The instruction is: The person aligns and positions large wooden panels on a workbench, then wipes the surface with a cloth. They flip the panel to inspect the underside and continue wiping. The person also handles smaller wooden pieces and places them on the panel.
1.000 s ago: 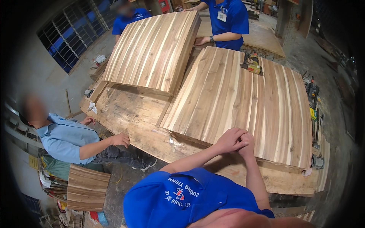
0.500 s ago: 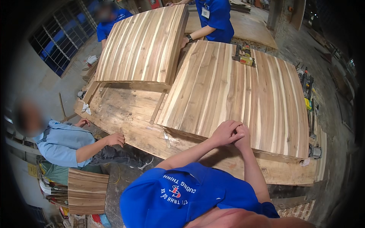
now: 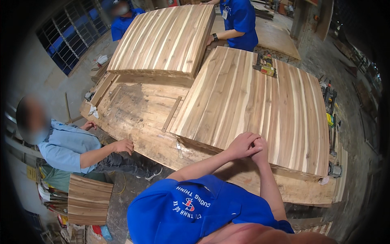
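My left hand (image 3: pixel 242 145) and my right hand (image 3: pixel 260 151) are clasped together, left fingers folded over the right ones. Both rest at the near edge of a thick striped wood panel (image 3: pixel 227 93), and no object shows in them. On the panel's far part lies a yellow-green power tool (image 3: pixel 267 67). Beyond it to the left, a second striped wood panel (image 3: pixel 162 38) is tilted, with its near end above the bench. A co-worker in blue (image 3: pixel 239 24) has a hand at its right side; another person in blue (image 3: pixel 126 22) is at its far left corner.
Both panels are over a worn wooden workbench (image 3: pixel 134 110) with a loose wood strip (image 3: pixel 172 114) on it. Clamps (image 3: pixel 331 99) line the right side. A person in light blue (image 3: pixel 69 142) stands at the left. Below them leans a smaller striped board (image 3: pixel 89 199).
The left panel has moved away from me, uncovering more of the bench. My hands stay clasped at the panel edge. The whole view has shifted slightly.
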The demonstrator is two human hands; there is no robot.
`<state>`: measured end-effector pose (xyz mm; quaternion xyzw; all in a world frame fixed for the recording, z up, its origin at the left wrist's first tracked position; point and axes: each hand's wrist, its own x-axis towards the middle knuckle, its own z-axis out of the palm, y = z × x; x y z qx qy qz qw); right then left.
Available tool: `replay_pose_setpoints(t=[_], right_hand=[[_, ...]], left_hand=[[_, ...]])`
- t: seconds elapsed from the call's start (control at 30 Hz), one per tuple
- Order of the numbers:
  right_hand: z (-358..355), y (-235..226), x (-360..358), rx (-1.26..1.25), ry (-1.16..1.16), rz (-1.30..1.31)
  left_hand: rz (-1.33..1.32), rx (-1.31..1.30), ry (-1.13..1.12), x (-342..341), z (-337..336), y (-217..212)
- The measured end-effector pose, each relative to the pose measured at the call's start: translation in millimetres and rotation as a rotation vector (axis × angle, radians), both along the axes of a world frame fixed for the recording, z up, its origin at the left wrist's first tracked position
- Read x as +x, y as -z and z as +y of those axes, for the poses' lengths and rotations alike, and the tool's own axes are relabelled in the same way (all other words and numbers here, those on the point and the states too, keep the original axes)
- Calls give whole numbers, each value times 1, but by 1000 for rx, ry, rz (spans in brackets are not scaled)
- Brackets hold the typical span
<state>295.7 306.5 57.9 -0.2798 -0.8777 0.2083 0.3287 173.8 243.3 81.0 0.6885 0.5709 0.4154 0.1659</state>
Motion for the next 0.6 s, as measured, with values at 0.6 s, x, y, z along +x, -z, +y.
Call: replay_pose_setpoints(t=[0.6], right_hand=[[0, 1, 3, -38, 30, -22]], left_hand=[[-15, 5, 5, 3, 0, -3]])
